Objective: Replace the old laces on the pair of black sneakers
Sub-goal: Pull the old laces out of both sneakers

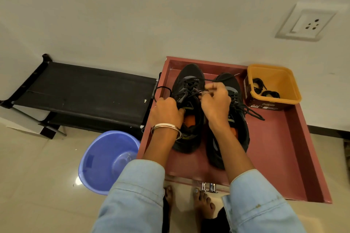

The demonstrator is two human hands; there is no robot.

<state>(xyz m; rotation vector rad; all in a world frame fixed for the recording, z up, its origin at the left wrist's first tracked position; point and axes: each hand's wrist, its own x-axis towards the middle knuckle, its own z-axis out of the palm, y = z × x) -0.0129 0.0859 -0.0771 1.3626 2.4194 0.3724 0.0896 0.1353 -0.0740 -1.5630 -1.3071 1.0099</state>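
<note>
Two black sneakers stand side by side on a pink-red tray table [274, 147]. My left hand [167, 111] grips the tongue and collar of the left sneaker [189, 85]. Its black lace [161, 89] loops out over the tray's left edge. My right hand [216, 100] pinches that lace above the left sneaker's eyelets. The right sneaker [234, 119] is laced, with its lace ends trailing to the right. A yellow tub [284, 81] at the tray's back right holds coiled black laces [265, 89].
A black low shoe rack [85, 91] stands against the wall to the left. A blue plastic bucket [106, 161] sits on the tiled floor by the tray's left front. A wall socket [306, 22] is at the upper right. My bare feet are under the tray's front edge.
</note>
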